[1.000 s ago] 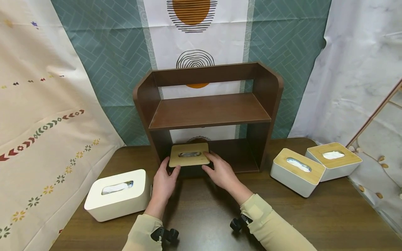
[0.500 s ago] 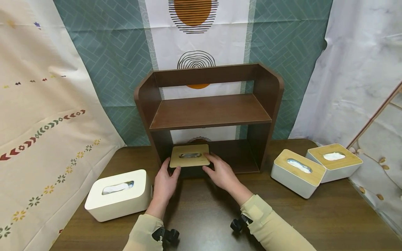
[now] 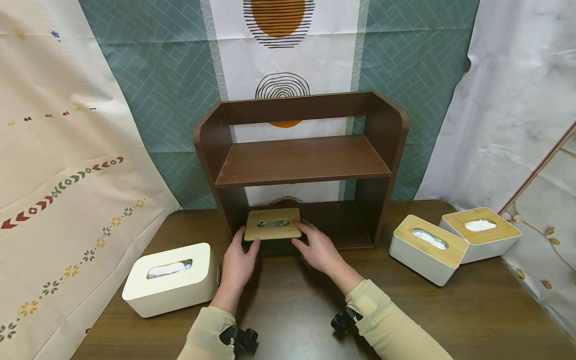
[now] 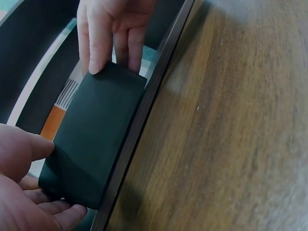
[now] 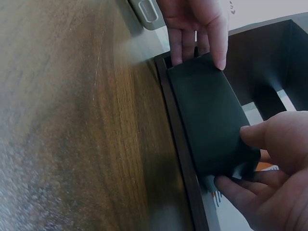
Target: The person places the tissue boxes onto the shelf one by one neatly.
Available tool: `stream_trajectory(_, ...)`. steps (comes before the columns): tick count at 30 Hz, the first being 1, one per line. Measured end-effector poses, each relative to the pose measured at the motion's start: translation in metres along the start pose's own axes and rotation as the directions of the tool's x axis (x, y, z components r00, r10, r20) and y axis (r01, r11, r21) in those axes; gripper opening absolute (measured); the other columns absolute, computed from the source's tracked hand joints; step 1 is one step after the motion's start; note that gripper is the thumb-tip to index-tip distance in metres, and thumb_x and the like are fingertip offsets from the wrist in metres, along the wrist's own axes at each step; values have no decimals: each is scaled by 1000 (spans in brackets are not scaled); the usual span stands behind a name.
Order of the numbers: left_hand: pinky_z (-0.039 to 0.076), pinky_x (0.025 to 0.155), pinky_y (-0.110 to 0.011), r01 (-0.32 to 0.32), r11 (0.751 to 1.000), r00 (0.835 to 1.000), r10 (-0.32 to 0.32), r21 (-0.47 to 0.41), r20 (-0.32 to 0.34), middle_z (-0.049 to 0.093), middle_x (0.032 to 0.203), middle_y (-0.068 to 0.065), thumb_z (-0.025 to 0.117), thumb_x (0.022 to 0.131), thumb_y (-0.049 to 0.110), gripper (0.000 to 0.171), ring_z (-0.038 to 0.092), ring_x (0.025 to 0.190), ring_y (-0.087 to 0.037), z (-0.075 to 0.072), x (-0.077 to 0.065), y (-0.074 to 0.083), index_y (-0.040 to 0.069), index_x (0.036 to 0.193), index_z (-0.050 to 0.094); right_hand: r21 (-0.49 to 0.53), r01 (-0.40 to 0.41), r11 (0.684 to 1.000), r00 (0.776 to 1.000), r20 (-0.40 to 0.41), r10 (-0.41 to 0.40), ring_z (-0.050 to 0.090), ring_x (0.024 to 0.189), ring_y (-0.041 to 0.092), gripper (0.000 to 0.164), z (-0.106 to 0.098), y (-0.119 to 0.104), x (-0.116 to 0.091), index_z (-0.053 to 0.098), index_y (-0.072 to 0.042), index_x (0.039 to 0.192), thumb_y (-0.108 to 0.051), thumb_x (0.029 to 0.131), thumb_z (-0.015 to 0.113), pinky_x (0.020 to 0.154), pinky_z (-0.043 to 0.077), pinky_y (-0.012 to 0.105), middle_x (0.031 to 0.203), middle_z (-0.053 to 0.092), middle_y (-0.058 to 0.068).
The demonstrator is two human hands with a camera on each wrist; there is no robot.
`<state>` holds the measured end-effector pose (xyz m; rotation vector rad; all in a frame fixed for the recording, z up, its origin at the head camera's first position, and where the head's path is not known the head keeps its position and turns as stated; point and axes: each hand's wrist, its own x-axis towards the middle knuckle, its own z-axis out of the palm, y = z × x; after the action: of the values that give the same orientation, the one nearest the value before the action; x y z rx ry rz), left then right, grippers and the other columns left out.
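A tissue box with a wooden lid and dark green sides sits at the left end of the brown shelf's lower level. My left hand grips its left end, thumb on the front face. At the right end my right hand holds it, its thumb also toward the front. Both wrist views show the green front face of the tissue box between the two hands, at the shelf's front edge. Fingers reach under and behind its ends, where they are partly hidden.
The brown shelf has two levels and stands at the table's back. A cream tissue box lies left of my left arm. Two white tissue boxes with wooden lids, a nearer one and a farther one, stand on the right.
The head view has shifted very slightly. Both hands stay on the green tissue box, which keeps its place on the shelf's lower level.
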<state>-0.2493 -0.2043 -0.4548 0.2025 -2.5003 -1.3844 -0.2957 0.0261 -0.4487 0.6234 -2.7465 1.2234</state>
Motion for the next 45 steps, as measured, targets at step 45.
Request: stream_trajectory(45,39,120,-65,-80,997,997,80,-22,0,41,169,-30,58,105,9,70,42,153,-51,9,13,-27,3,171,35,18,-13,1000,1000,9,13,45,154,43,58,3,-1,5,51,-10,166,-20,112,68,120,42,63,172,41,22)
